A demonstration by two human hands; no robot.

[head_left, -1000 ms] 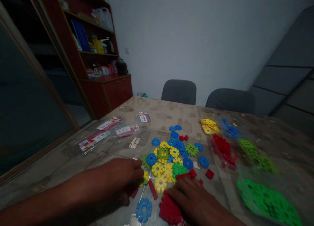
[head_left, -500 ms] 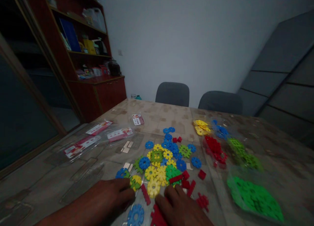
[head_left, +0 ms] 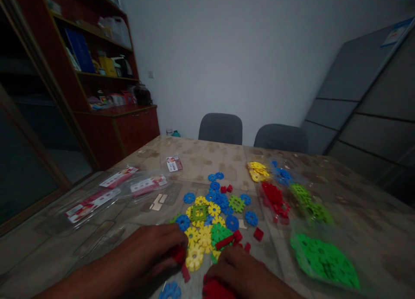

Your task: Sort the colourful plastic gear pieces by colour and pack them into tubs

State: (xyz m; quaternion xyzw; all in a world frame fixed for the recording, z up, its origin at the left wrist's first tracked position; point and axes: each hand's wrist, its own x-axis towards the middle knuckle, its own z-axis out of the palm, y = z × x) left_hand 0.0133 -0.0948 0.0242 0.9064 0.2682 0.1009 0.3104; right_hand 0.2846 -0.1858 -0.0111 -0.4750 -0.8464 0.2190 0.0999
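Fingers of the left hand [head_left: 152, 251] curl down over a small red plastic bar piece [head_left: 180, 255] at the near edge of the patterned glossy table [head_left: 207, 160]; the pinch looks narrow and closed on it, though the dim light hides the exact contact. That red bar's long axis seems to run from the left fingertips down toward the near edge, its lower end [head_left: 186, 274] poking out beside a yellow plastic gear disc [head_left: 194, 259]. Far to the left lie clear plastic packets with red and white labels [head_left: 115, 188]. Just below the left hand a blue plastic gear disc [head_left: 170, 290] lies flat, half cut off by the frame. Beyond the hands spreads a loose heap of yellow, blue and green interlocking discs [head_left: 210, 212]. The right hand [head_left: 241, 271] rests palm-down, fingers bent over a cluster of red plastic pieces [head_left: 215, 288]; whether it actually grips them I cannot tell. Farther right sit a clear bag of red pieces [head_left: 274, 197] and a bag of bright green discs [head_left: 324, 260].
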